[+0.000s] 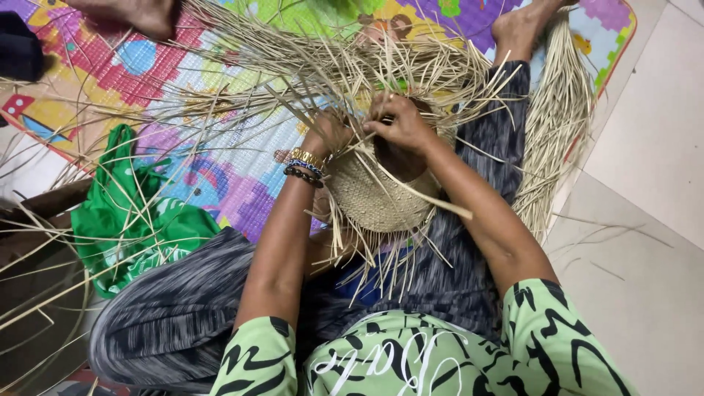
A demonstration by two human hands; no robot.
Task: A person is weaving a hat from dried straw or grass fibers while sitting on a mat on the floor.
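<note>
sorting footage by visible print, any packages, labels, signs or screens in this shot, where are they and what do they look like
No packages, signs or screens.
Shirt lettering: bottom centre on the person's green and black top, white cursive script.
Play mat: on the floor under the straw, multicoloured puzzle-style pictures.
Green cloth: left of the left hand, faint white print.

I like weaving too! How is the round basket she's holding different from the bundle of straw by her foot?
The woven basket is round and tightly plaited; the loose bundle is long, straight strands. Both hands, left hand and right hand, touch the basket; the bundle lies untouched. Both are pale tan.
</note>
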